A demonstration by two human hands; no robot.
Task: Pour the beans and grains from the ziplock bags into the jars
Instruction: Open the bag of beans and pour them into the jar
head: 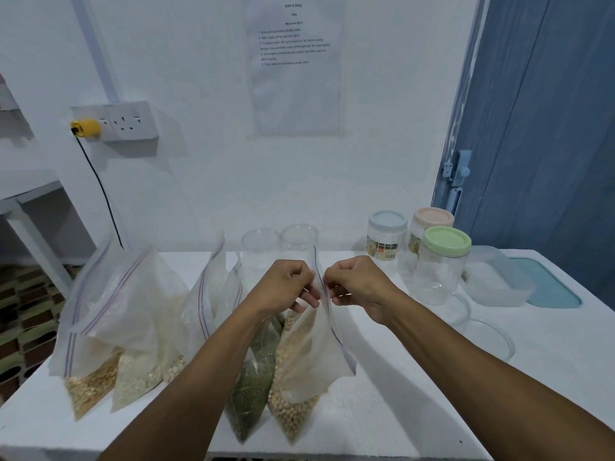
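The bean bag (299, 380), stood on the desk (399, 414), is pinched at its zip edge by the left hand (283, 284) and the right hand (357, 282). Nothing appears poured: the open jars (293, 236) behind look empty, and the other bags (96, 327) are full.

I see a clear plastic ziplock bag of tan round beans (299, 387), a clear plastic ziplock bag of dark green beans (249, 390), and clear plastic jars (439, 277) capped by a pale green round lid (447, 241), a pale blue round lid (387, 220) and a peach round lid (433, 217).
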